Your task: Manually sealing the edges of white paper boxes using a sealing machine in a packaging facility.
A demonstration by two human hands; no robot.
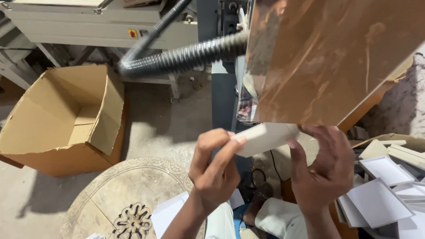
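I have both hands up on a pale flat board piece: my left hand pinches its near end, my right hand cups its far end with fingers spread. Just above it sits a brown glossy panel. White trays lie stacked at right; an open cardboard box stands on the floor at left.

Workshop w/ dusty grey concrete floor. Open cardboard box sits at left, flaps up. Behind it a cream metal machine cabinet on legs, w/ a black ribbed hose curving across. Blue-grey steel post at centre. Carved round pale wood panel lies low on floor. Rough wall at right. Soft daylight.
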